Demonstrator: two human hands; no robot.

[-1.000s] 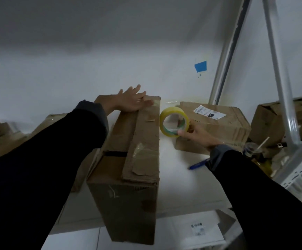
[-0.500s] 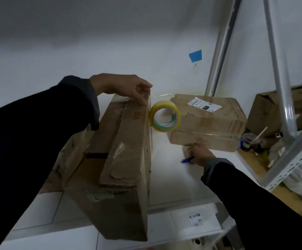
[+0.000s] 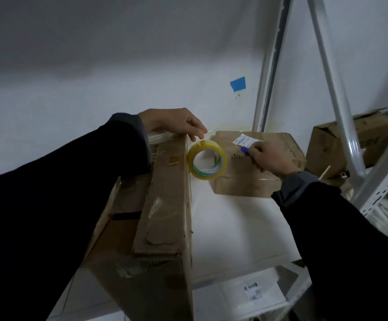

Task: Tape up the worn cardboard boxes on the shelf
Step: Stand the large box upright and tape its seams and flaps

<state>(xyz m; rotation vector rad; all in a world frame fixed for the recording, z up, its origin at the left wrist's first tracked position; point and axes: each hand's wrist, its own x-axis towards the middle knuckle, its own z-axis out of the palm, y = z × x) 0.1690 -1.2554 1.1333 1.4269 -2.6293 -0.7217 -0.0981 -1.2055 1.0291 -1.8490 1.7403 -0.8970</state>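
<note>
- Left-hand grip (image 3: 176,122): my fingers curl down over the far top edge of the long cardboard box (image 3: 165,205), pinning what looks like the free end of clear tape against the cardboard; the tape strip itself is too faint to trace with certainty.
- Right-hand grip (image 3: 268,156): my fingers are closed round a blue pen (image 3: 244,150), its tip pointing toward the tape roll; the hand hovers over, or rests on, the flat box (image 3: 239,186) behind it, and I cannot tell which.
- Tape roll (image 3: 206,159): yellow, standing on edge just beside the long box's right side and below my left fingertips; neither hand holds the roll, and it appears to hang from its own strip, though I cannot tell whether it touches the shelf.
- Shelf (image 3: 230,228): white, carrying both boxes; a third box (image 3: 341,144) sits well apart at the right, beyond the metal upright (image 3: 269,66).
- Progress, as judged: the long box has torn flaps and old, peeling tape along its top, with a new strip apparently anchored at the far end only. The strip is not yet cut free of the roll; the pen is probably meant to puncture it.
- Remaining: the rest of the long box's seams and the other worn boxes.
</note>
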